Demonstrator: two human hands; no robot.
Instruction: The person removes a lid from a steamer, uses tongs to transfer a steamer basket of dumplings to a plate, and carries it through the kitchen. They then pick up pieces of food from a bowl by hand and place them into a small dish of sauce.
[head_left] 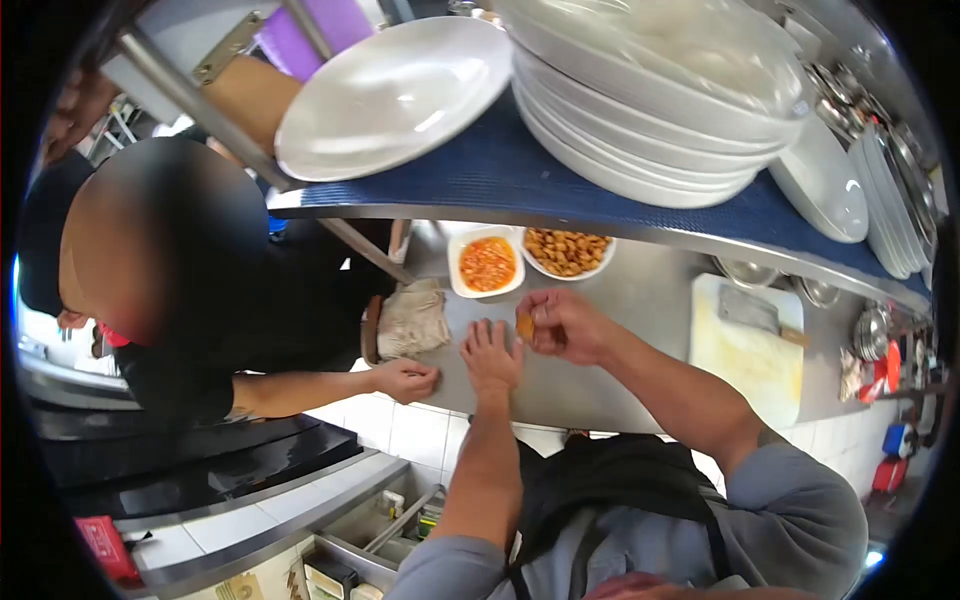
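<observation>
Metal surface (620, 390): working level, bowls set toward its far side, probably to leave room for the hands. Blue-topped shelf (460, 165), above: carries white plates (640, 150), several nested in a stack, presumably to save space. Co-worker (310, 310), dark clothing, at the left: one loosely curled hand by the surface's edge, apart from the wearer's own. Cutting board (740, 380), pale, at the right: cleaver (748, 308) laid flat across its far end, handle toward the right edge, seemingly parked out of the way. Folded cloth (413, 320), stained: at the surface's left end, within reach. Two white bowls, side by side: squarish bowl (487, 292) of chunky orange-red sauce; round bowl (585, 274) of browned pieces, partly under the shelf. Left hand (492, 358): palm down, fingers slightly spread on the surface, perhaps for support. Right hand (560, 325): thumb and fingers pinching one small brown piece (525, 325), just before the bowls; fingertip grip apt for its size.
</observation>
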